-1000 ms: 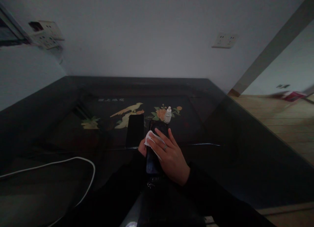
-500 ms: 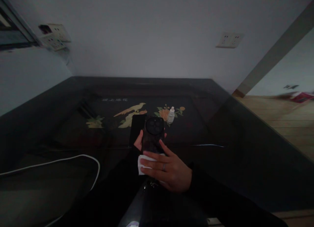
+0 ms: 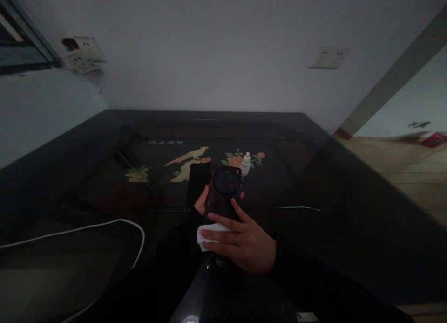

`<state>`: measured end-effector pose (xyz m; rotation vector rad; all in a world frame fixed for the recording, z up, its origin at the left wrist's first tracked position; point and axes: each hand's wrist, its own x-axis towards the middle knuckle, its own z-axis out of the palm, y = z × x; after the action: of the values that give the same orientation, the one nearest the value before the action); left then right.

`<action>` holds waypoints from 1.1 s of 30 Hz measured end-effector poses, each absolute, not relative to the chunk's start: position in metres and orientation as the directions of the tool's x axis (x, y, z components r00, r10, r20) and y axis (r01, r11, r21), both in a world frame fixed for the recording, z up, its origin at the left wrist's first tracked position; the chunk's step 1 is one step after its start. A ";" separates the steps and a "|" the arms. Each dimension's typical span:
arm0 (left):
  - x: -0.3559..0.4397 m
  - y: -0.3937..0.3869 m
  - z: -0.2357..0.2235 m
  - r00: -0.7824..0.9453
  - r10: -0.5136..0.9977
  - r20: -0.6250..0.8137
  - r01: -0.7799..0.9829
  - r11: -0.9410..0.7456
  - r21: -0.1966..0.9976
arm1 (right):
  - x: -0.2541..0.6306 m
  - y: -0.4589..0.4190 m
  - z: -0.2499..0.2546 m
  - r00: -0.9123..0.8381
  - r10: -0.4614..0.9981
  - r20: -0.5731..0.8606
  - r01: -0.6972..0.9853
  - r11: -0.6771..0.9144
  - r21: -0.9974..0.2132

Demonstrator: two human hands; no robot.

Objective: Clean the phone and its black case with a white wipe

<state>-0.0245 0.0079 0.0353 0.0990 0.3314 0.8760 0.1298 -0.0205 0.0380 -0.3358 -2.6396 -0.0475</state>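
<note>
Above the lacquered table (image 3: 275,127): a smartphone (image 3: 222,197) with a round camera module, held in both hands, its back facing up.
Left hand (image 3: 201,203): curled around the phone's left edge, partly hidden behind it, gripping it.
Right hand (image 3: 244,246): clamped over the phone's lower end, pressing a white wipe (image 3: 209,234) against it.
Nearby: a small dropper bottle (image 3: 246,164) just beyond the phone; a black phone (image 3: 199,183) lying flat beside it; a white cable (image 3: 87,228) farther left.

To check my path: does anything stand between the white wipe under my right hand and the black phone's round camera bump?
Nothing visible: only the black phone's bare back lies between the white wipe under the right hand and the round camera bump.
</note>
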 end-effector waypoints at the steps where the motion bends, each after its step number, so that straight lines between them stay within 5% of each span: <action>1: -0.024 0.008 0.035 0.599 0.761 -0.250 -0.729 0.647 0.223 | 0.131 -0.017 0.038 -0.836 0.261 0.483 0.278 0.960 -0.038; 6: -0.023 0.004 0.034 0.607 0.755 -0.248 -0.723 0.654 0.223 | 0.141 -0.007 0.042 -0.709 0.450 0.544 0.476 0.874 -0.101; 12: -0.024 0.005 0.033 0.597 0.760 -0.257 -0.724 0.648 0.237 | 0.137 -0.019 0.040 -0.854 0.221 0.471 0.236 0.971 -0.028; 18: -0.026 0.007 0.036 0.579 0.775 -0.252 -0.740 0.630 0.235 | 0.150 -0.005 0.047 -0.704 0.439 0.558 0.460 0.881 -0.113; 24: -0.026 0.005 0.037 0.542 0.802 -0.253 -0.765 0.595 0.248 | 0.143 -0.017 0.041 -0.840 0.186 0.509 0.183 0.981 -0.058; 30: -0.028 0.002 0.043 0.508 0.825 -0.247 -0.786 0.561 0.259 | 0.155 -0.002 0.044 -0.713 0.418 0.563 0.428 0.896 -0.123; 33: -0.032 0.004 0.041 0.528 0.810 -0.256 -0.769 0.584 0.259 | 0.155 -0.005 0.044 -0.723 0.381 0.576 0.384 0.915 -0.123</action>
<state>-0.0319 0.0044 0.0408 0.1187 0.3687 0.9457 0.1546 -0.0050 0.0444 -0.5440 -2.4519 -0.0066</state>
